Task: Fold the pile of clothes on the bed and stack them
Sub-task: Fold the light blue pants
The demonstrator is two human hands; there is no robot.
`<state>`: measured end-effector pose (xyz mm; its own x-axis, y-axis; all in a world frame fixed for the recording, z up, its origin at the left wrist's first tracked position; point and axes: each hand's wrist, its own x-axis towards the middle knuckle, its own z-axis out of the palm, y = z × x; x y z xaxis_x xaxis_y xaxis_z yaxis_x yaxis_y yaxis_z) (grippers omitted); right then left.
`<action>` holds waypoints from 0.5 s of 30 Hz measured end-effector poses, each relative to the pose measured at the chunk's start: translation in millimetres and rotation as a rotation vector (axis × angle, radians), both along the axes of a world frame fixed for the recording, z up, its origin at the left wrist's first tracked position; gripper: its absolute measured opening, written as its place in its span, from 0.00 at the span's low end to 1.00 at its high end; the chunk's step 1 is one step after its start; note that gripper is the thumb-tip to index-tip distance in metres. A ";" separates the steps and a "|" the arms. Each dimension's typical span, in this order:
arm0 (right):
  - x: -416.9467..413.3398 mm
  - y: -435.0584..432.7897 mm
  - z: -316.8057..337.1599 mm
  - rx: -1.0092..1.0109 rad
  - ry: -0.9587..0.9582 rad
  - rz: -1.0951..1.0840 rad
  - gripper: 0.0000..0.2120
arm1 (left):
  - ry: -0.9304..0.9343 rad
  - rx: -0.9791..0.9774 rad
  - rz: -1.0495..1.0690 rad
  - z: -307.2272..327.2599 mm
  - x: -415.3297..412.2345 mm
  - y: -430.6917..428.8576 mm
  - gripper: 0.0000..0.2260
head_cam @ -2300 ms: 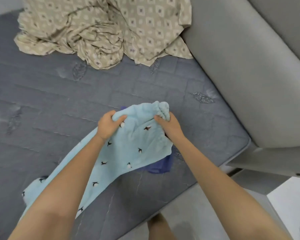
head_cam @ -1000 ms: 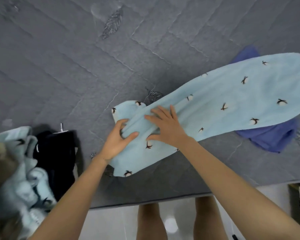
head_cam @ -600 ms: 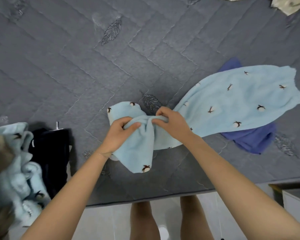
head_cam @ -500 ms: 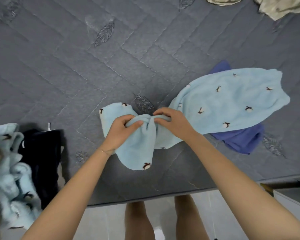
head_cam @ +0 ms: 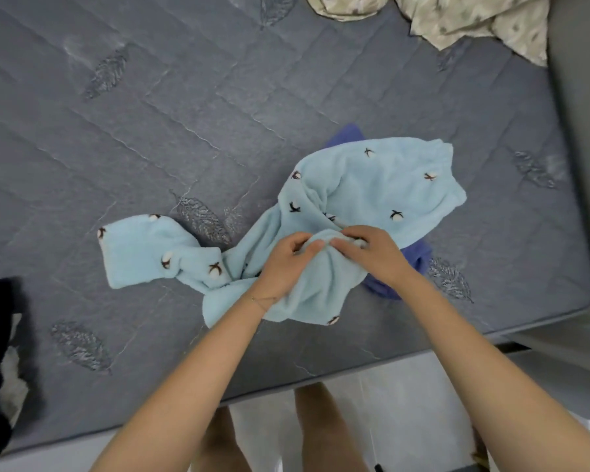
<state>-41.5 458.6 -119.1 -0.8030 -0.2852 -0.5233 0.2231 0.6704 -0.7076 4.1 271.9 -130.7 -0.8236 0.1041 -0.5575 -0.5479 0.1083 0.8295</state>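
Fleece is bunching up in the head view: a pale blue fluffy garment (head_cam: pixel 382 185) with small dark-and-white cotton prints is lying crumpled near the front edge of the grey quilted mattress (head_cam: pixel 184 114). One end is trailing left and the other is spreading over a purple-blue cloth (head_cam: pixel 413 257). At its middle the left hand (head_cam: pixel 283 264) and the right hand (head_cam: pixel 372 257) are meeting, both pinching one raised fold. A beige patterned blanket (head_cam: pixel 474 18) is lying at the far corner.
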 end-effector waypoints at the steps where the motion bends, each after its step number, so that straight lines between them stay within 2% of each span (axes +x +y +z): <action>1: 0.2 11.5 -6.0 0.025 -0.009 -0.021 0.14 | 0.022 -0.031 -0.029 -5.9 0.4 1.5 0.09; 3: 3.1 30.8 -18.1 0.091 -0.048 -0.040 0.11 | 0.116 -0.188 -0.082 -17.4 1.4 -9.0 0.10; 6: 11.3 41.2 -37.1 0.245 -0.013 0.028 0.08 | 0.312 -0.578 -0.177 -42.4 7.1 -50.2 0.12; 7: 13.3 37.5 -39.7 0.272 0.019 0.059 0.08 | 0.307 -0.706 -0.209 -50.6 10.6 -67.7 0.15; 9: 16.4 20.6 -42.7 0.242 0.071 0.100 0.16 | 0.202 -0.873 -0.269 -61.8 19.7 -102.8 0.19; 11: 15.8 -7.7 -38.6 0.180 0.134 0.137 0.23 | 0.080 -0.932 -0.365 -68.7 30.9 -134.0 0.21; 13: 13.6 -37.9 -38.3 0.133 0.234 0.189 0.25 | 0.026 -0.892 -0.451 -73.3 40.9 -163.5 0.30; 15: 10.0 -66.2 -45.0 0.124 0.319 0.253 0.25 | 0.065 -0.846 -0.512 -75.1 50.4 -188.9 0.40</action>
<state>-31.5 392.4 -164.2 -0.8430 -0.4445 -0.3029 -0.1761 0.7602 -0.6254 54.5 83.0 -205.7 -0.8221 0.0444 -0.5676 -0.2255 0.8901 0.3962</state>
